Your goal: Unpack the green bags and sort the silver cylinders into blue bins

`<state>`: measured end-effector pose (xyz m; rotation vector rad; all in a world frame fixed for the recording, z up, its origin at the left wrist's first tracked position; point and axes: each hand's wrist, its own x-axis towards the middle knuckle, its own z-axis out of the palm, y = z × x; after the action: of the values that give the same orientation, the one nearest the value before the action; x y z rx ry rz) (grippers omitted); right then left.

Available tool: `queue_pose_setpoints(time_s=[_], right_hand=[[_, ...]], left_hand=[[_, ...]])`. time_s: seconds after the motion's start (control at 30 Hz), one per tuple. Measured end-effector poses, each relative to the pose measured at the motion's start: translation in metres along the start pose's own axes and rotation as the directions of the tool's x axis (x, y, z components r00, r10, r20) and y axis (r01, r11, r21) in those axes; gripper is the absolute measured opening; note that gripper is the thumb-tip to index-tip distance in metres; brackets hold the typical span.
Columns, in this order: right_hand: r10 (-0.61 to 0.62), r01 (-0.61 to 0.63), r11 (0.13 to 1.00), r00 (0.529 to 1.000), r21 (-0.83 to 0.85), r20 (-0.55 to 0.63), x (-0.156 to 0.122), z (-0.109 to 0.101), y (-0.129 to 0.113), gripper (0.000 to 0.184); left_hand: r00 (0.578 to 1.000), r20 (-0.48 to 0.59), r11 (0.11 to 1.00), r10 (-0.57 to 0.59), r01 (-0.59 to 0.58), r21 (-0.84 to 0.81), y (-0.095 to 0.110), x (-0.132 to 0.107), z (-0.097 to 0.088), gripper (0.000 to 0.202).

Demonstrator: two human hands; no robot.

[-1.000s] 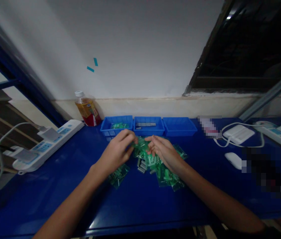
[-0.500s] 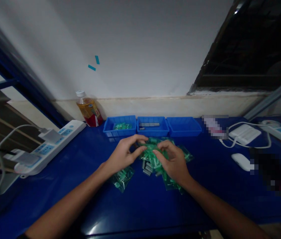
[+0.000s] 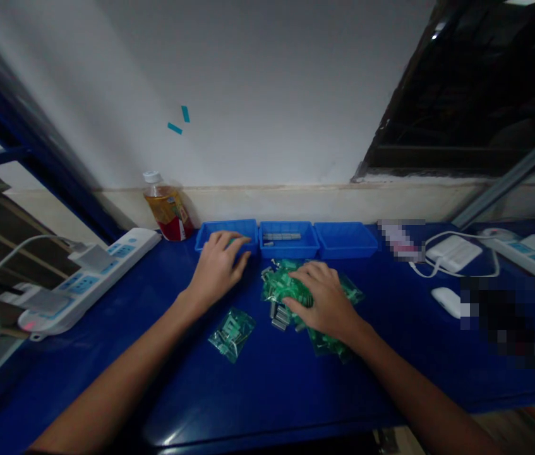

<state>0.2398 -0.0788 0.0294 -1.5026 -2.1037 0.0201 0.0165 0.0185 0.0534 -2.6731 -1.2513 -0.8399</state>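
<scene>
My left hand [image 3: 217, 265] reaches over the left blue bin [image 3: 227, 225], its thumb and fingers apart. A bit of green shows behind those fingers; whether it lies in the bin or touches them I cannot tell. My right hand [image 3: 326, 297] rests on a heap of green pieces and clear bags [image 3: 279, 284], fingers curved and thumb spread away from them. Several short metal cylinders [image 3: 280, 317] lie at the heap's near edge. Apart from it, a small clear bag [image 3: 232, 335] with pale green and metal parts lies flat, to the left.
The middle bin [image 3: 289, 246] holds metal rods; the right bin [image 3: 345, 240] stands beside it. A drink bottle [image 3: 167, 208] and a power strip [image 3: 91, 278] are at left. A white charger [image 3: 454, 253], cables and a white mouse [image 3: 447, 301] lie at right.
My left hand has left the green heap and moved up and left to the left bin. My right hand stays at the heap, its thumb now farther from the fingers.
</scene>
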Motion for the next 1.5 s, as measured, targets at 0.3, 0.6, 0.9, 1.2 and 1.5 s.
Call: queue_pose_setpoints(time_s=[0.3, 0.6, 0.9, 1.2, 1.5], right_hand=[[-0.05, 0.049, 0.999, 0.996, 0.013, 0.076, -0.004, 0.005, 0.003, 0.026], [0.076, -0.032, 0.937, 0.991, 0.347, -0.114, -0.001, 0.004, -0.008, 0.016], [0.393, -0.325, 0.608, 0.916, 0.725, 0.082, -0.004, -0.004, -0.019, 0.03], [-0.058, 0.076, 0.97, 0.995, 0.23, -0.087, 0.003, -0.005, -0.022, 0.058], [-0.182, 0.175, 0.978, 0.982, 0.115, 0.055, 0.002, -0.029, -0.035, 0.072]], left_hand=[[0.89, 0.435, 0.888, -0.134, 0.303, -0.346, 0.041, -0.005, 0.03, 0.023], [0.993, -0.044, 0.921, -0.11, 0.085, -0.38, 0.046, 0.007, -0.029, 0.018], [0.891, 0.044, 0.776, 0.452, -0.368, -0.513, 0.083, -0.026, -0.008, 0.016], [0.845, 0.501, 0.213, -0.185, 0.532, -0.819, 0.069, -0.001, -0.012, 0.022], [0.706, 0.676, -0.249, -0.211, 0.63, -0.736, 0.063, 0.001, -0.016, 0.022]])
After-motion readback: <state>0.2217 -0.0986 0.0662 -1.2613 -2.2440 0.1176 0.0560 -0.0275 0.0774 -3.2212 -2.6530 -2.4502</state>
